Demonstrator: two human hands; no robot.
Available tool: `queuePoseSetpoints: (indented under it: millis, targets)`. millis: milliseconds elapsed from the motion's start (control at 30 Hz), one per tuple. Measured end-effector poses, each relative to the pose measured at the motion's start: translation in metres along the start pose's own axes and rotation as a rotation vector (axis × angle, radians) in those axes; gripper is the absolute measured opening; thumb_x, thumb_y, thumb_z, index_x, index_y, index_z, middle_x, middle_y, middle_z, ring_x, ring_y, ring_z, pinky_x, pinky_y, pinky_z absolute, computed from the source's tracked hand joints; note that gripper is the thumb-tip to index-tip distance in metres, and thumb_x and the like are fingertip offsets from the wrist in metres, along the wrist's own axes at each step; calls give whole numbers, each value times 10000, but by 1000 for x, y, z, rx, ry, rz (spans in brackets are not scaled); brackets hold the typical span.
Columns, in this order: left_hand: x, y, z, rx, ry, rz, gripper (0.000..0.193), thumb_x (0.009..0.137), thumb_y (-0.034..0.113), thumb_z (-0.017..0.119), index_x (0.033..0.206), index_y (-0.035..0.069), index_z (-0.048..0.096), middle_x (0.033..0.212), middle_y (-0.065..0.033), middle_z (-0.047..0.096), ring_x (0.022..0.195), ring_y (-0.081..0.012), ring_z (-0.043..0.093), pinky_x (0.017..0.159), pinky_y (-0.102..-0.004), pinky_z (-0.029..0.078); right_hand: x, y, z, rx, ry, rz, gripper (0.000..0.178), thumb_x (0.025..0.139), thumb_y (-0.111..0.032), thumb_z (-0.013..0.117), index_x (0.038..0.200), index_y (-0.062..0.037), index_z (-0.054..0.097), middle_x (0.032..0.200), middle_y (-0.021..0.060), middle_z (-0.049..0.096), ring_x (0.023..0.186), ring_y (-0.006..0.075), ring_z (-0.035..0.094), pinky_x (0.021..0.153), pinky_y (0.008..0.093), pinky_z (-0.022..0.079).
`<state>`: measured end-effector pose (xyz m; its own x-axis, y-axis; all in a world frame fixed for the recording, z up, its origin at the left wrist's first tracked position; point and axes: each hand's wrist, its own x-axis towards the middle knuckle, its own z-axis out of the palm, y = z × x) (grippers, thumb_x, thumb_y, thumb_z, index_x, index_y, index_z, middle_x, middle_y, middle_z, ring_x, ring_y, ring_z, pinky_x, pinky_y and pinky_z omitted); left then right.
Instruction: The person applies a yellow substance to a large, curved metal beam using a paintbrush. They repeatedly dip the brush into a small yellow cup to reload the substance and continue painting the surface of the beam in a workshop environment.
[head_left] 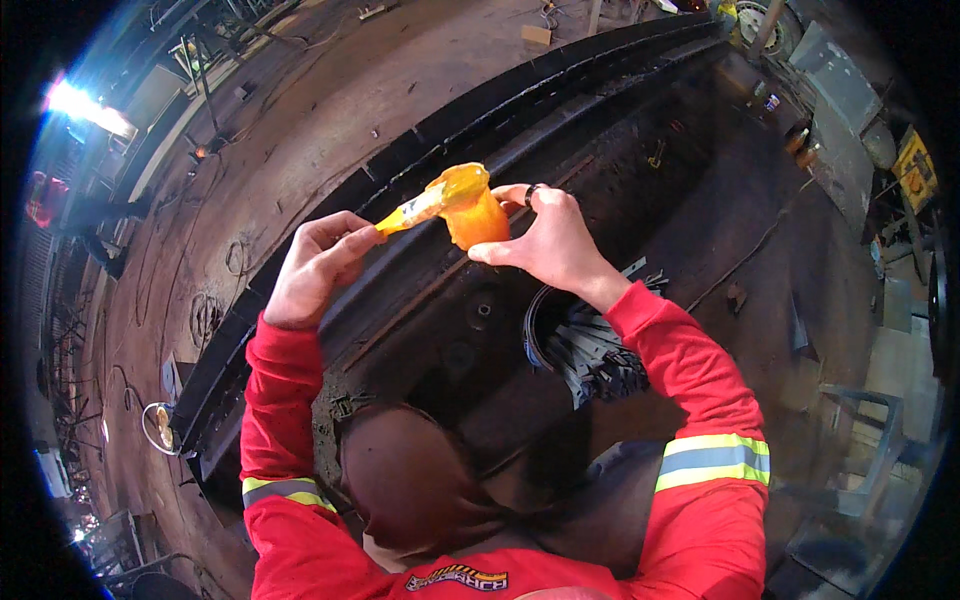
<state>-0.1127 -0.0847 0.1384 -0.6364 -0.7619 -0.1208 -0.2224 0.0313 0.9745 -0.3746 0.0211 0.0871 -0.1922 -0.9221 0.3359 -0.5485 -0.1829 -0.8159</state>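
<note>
My left hand (318, 268) is closed, pinching the thin yellow end of a flat yellow tool (425, 207) with a pale, smeared middle; whether it is a brush or a spatula I cannot tell. Its wide, yellow-coated end lies over the top of an orange cup-shaped container (480, 222). My right hand (548, 240) grips that container from the right, thumb low on its near side and fingers behind it. A dark ring sits on one finger. Both hands are raised above a long black steel beam (390, 170). The container's inside is hidden.
A round container (532, 335) full of metal strips (595, 350) stands below my right forearm. Cable coils (205, 318) lie on the floor at left. A person in red (48, 200) is near a glaring light at far left. Metal sheets and a yellow box (914, 170) are at right.
</note>
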Motion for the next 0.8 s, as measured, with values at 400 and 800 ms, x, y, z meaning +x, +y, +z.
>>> queuePoseSetpoints:
  millis: [400,800]
  targets:
    - [-15,21,-45,-97,159,131,257,925,244,631,984,-6,643,626,64,415,526,-43,343,509,-230,259,12,27,-4,61,74,113,554,642,-315,912,1039,16,712,938,112,735,878,206,699,870,336,530]
    - [-6,108,-44,-51,169,509,278,946,213,617,1089,-26,626,675,76,410,562,-23,323,530,-215,233,4,21,7,46,77,33,608,651,-329,899,1077,51,688,967,147,723,907,228,688,862,332,523]
